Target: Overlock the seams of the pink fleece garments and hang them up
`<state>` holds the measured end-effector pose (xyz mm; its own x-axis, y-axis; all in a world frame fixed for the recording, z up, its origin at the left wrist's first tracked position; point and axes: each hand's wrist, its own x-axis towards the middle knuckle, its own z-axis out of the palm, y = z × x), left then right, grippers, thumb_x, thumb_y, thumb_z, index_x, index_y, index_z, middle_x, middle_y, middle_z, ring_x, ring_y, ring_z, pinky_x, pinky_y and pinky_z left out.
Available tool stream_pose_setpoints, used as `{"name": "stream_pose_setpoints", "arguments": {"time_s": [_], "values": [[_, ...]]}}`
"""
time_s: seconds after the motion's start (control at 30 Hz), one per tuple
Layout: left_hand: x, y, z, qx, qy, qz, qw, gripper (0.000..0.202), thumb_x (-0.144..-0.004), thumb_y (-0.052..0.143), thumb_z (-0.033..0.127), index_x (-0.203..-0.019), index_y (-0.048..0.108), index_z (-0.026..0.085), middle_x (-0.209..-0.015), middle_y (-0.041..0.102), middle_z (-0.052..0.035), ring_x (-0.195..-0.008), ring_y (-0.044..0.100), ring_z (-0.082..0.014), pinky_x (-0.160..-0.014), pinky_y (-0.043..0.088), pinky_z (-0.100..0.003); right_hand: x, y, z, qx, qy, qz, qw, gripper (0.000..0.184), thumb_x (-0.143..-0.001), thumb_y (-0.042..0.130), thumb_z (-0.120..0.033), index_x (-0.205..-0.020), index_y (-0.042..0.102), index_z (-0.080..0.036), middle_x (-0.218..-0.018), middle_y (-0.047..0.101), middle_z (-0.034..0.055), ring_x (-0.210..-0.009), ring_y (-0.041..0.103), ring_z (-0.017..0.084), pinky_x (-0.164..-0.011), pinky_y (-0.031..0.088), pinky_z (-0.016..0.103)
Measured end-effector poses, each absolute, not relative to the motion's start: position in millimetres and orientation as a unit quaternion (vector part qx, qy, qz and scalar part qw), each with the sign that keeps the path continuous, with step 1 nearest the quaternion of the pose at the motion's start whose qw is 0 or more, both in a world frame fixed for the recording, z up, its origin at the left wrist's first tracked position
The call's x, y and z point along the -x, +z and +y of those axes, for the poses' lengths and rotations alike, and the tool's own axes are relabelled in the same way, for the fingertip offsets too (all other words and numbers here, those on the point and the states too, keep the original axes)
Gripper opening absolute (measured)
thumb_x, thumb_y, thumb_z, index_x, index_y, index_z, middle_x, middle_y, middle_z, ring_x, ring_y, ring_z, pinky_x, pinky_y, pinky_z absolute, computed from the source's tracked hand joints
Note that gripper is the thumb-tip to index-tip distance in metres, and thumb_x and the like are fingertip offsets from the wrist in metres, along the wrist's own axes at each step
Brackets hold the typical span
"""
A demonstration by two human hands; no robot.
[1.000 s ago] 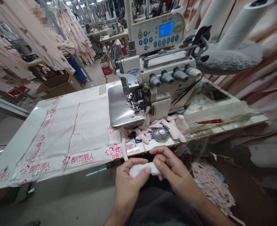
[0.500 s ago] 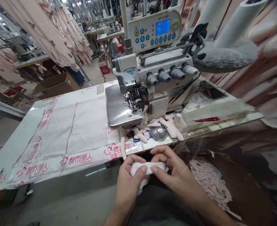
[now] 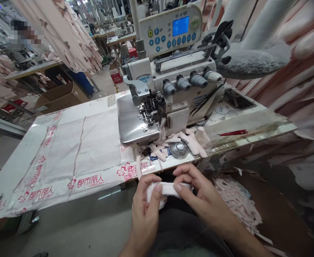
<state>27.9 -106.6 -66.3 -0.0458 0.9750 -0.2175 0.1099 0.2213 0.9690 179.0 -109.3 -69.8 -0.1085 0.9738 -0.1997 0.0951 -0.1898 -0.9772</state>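
Observation:
Both my hands hold one small pale pink fleece piece (image 3: 165,188) just below the table's front edge. My left hand (image 3: 144,207) pinches its left end between thumb and fingers. My right hand (image 3: 196,194) pinches its right part, the thumb lying on top. Beyond them stands a white overlock sewing machine (image 3: 173,96) with a steel bed plate (image 3: 131,121). Pink fabric trimmings (image 3: 183,139) lie heaped at the machine's foot.
A plastic-covered table (image 3: 66,150) with red print stretches to the left. A red-handled tool (image 3: 233,132) lies at the right. A box of pink offcuts (image 3: 239,203) sits below right. Pink garments (image 3: 73,39) hang behind, with cardboard boxes (image 3: 57,96) on the floor.
My hands have drawn the fleece piece out into a longer, flatter strip and lifted it slightly. The view has shifted a little to the right.

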Motion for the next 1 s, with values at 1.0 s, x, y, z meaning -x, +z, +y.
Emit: {"name": "stream_pose_setpoints", "arguments": {"time_s": [1.0], "values": [[-29.8,-65.1,-103.8,-0.386,0.396,0.625,0.551,0.02,-0.056,0.077,0.027,-0.071,0.073,0.014,-0.062,0.067,-0.0023,-0.052,0.055,-0.0096,-0.05,0.044,-0.017,-174.3,-67.6,-115.9,0.533,0.536,-0.52,0.398,0.012,-0.092,0.045,-0.031,-0.103,0.045,-0.026,-0.073,0.051,-0.0051,-0.063,0.045,0.011,-0.055,0.034,0.022]]}}
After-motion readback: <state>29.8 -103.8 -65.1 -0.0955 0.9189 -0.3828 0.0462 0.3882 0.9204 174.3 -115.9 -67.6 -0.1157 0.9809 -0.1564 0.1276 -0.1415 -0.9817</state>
